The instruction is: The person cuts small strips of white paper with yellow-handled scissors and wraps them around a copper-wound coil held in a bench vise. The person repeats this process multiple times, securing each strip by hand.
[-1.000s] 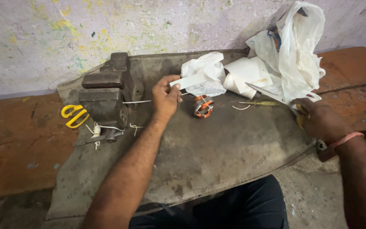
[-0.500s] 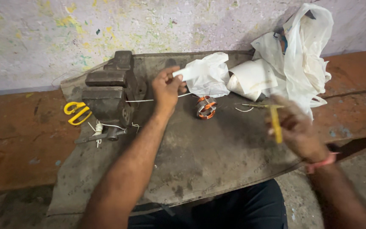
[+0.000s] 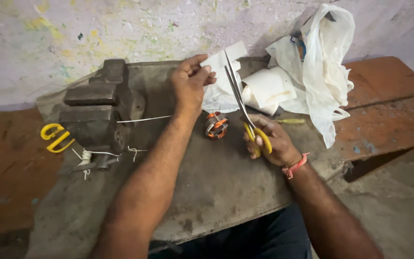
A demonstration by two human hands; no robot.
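Centrally in the head view, left hand (image 3: 190, 84) pinching a white paper strip (image 3: 226, 60) between thumb and fingertips, held up at about 12 o'clock above the bench. Right hand (image 3: 269, 141) at 3 o'clock from centre, fingers closed through the yellow loops of a pair of scissors (image 3: 240, 103), blades parted and angled up toward the strip, tips just beside its lower edge. Between both hands, resting on the grey metal sheet (image 3: 216, 201), a small orange-wound motor stator (image 3: 215, 125). At 9 o'clock, a heavy bench vise (image 3: 97, 112) with thin white wire trailing from it, and further out a second yellow-handled tool (image 3: 53, 138) lying on the wooden bench (image 3: 384, 110). At 1 o'clock, a rolled white paper sheet (image 3: 267, 88) against a crumpled white plastic bag (image 3: 322, 67); just below, a yellow-handled screwdriver (image 3: 291, 121) lying flat. Red band on the right wrist.
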